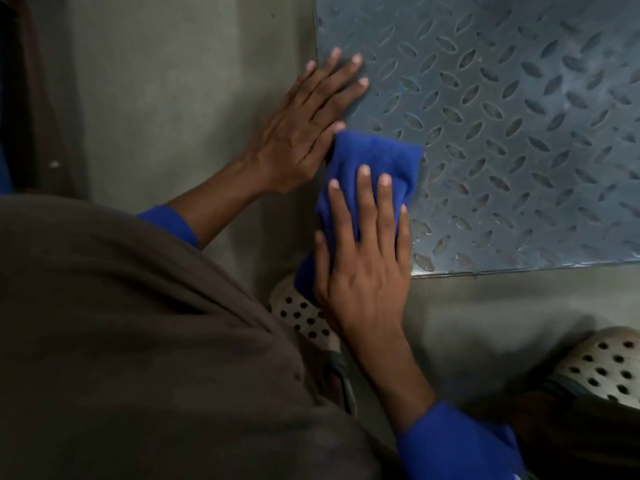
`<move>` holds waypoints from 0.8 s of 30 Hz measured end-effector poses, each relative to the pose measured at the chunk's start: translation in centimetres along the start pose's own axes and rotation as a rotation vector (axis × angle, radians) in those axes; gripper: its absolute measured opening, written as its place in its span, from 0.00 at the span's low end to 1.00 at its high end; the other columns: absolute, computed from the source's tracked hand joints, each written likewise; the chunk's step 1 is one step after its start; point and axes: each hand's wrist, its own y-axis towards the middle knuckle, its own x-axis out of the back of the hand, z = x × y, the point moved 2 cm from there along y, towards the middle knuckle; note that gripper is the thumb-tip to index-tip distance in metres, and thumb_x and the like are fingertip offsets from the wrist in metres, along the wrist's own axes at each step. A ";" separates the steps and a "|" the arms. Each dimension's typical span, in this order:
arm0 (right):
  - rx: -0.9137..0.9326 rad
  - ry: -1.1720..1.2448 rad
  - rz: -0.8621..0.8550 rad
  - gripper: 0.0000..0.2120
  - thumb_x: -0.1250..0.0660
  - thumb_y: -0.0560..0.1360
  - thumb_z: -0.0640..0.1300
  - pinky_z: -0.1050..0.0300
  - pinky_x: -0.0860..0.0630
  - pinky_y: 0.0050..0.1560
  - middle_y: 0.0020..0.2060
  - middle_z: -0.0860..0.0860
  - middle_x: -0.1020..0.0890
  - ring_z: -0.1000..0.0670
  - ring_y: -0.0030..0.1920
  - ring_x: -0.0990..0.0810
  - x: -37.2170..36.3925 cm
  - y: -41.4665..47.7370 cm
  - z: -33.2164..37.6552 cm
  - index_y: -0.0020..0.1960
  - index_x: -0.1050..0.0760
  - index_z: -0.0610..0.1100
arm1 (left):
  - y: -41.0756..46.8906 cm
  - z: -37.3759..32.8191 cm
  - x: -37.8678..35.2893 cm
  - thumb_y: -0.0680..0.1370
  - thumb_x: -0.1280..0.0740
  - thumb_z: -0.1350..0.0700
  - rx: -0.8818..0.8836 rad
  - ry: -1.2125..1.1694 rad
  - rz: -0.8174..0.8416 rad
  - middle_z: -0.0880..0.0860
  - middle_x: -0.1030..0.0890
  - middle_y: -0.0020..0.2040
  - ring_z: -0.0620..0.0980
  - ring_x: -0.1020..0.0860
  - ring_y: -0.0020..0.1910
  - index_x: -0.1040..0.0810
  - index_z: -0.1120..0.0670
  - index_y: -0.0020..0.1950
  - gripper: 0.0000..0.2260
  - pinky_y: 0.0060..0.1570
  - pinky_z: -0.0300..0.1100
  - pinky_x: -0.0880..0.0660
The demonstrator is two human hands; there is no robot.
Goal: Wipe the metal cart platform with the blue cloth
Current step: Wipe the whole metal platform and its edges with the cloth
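Now | blue cloth [374, 161] bunched, folded | platform [519, 133] grey diamond-tread metal

The person wears blue long sleeves [457, 445], a loose brown garment [138, 341] and cream perforated clogs [602, 368].

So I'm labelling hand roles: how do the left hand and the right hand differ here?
The left hand rests bare on the platform at its left edge, fingers spread. The right hand presses the blue cloth at the near corner, fingers closer together. The left hand is farther from the person, the right hand nearer. Both lie flat with straight fingers.
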 end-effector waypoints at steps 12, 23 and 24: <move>0.016 0.007 -0.025 0.30 0.44 0.88 0.54 0.40 0.45 0.85 0.86 0.43 0.44 0.42 0.87 0.48 0.4 -1.6 -1.1 0.87 0.44 0.46 | -0.7 -2.0 0.7 0.87 0.50 0.55 -0.189 0.107 0.150 0.63 0.38 0.84 0.65 0.42 0.84 0.38 0.65 0.83 0.26 0.83 0.63 0.47; -0.133 0.100 -0.313 0.23 0.40 0.86 0.48 0.35 0.38 0.82 0.81 0.41 0.30 0.38 0.84 0.37 2.0 -1.0 -11.9 0.79 0.27 0.44 | 4.0 -6.4 -0.2 0.87 0.45 0.45 -0.628 0.125 0.391 0.69 0.51 0.85 0.66 0.51 0.86 0.49 0.69 0.84 0.35 0.83 0.64 0.46; -0.031 0.136 -0.306 0.22 0.38 0.85 0.47 0.34 0.36 0.80 0.79 0.41 0.28 0.37 0.82 0.35 2.3 -1.1 -13.5 0.77 0.24 0.43 | 4.6 -7.3 -0.7 0.87 0.45 0.44 -0.653 0.112 0.397 0.69 0.51 0.85 0.66 0.52 0.86 0.49 0.69 0.84 0.36 0.83 0.64 0.47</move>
